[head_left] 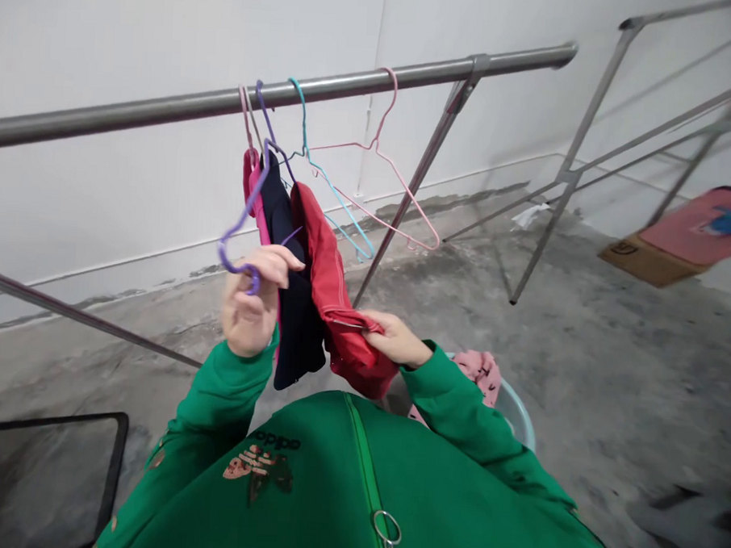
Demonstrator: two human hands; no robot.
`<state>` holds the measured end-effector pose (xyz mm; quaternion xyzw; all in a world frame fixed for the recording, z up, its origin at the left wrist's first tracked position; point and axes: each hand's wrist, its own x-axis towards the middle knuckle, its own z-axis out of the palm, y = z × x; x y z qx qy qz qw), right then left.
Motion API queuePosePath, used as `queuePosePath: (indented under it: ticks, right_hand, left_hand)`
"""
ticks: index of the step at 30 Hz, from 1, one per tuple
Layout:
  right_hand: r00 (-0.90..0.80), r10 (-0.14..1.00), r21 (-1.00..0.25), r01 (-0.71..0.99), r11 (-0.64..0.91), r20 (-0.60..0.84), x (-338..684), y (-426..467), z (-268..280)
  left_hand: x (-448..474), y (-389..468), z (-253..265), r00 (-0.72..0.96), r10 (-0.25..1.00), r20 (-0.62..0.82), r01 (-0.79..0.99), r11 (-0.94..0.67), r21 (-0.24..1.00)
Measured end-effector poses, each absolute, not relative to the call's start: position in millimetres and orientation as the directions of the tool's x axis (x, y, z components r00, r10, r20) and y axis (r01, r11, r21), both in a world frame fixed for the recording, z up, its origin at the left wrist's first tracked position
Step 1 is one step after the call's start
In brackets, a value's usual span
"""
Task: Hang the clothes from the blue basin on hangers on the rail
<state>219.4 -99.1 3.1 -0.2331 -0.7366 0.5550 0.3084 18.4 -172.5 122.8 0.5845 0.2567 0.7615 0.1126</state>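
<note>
Left hand (252, 301), blurred, probably grips curved purple hanger (222, 247); right hand (393, 337) pinches red cloth garment (323, 256). Fitting, apparently; alignment needed next.

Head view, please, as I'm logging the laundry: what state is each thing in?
Left hand: closed on the purple hanger
Right hand: gripping the red garment
Purple hanger: held
Red garment: hanging down, its lower part pinched up
Dark garment: hanging
Blue hanger: hooked on the rail, bare
Right-hand pink hanger: hooked on the rail, bare
Basin: holding pink cloth
Green jacket: zipped up
</note>
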Motion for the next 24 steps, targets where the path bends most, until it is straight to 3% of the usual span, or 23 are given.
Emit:
queuePosePath:
  ticks: [5,7,10,15,20,22,24]
  right_hand:
    - [-0.637,0.771,-0.996,-0.058,-0.075,-0.021,209,-94,-61]
    - [-0.568,0.815,-0.968,-0.127,-0.219,-0.110,218,-92,-77]
    - [-0.424,0.884,-0.920,-0.229,-0.317,-0.199,236,-93,-87]
    - [-0.294,0.929,-0.880,-0.347,-0.324,-0.226,258,-108,-65]
    - [-0.285,0.956,-0.878,-0.438,-0.190,-0.064,282,-124,-10]
    - [-0.328,0.945,-0.861,-0.484,-0.156,0.013,291,-133,13]
    - [-0.373,0.924,-0.825,-0.546,-0.146,0.083,292,-143,33]
  left_hand:
    - [8,-189,173,-0.388,0.544,0.744,0.012,-0.804,0.594]
    - [8,-191,176,-0.387,0.575,0.721,-0.012,-0.785,0.619]
    - [11,-186,158,-0.315,0.605,0.732,0.035,-0.763,0.646]
    - [21,-169,97,-0.258,0.624,0.738,0.260,-0.691,0.675]
    - [30,-173,23,-0.201,0.664,0.720,0.381,-0.624,0.682]
    - [38,-172,-8,-0.102,0.772,0.628,0.433,-0.533,0.726]
    - [54,-164,-33,0.033,0.894,0.447,0.451,-0.412,0.791]
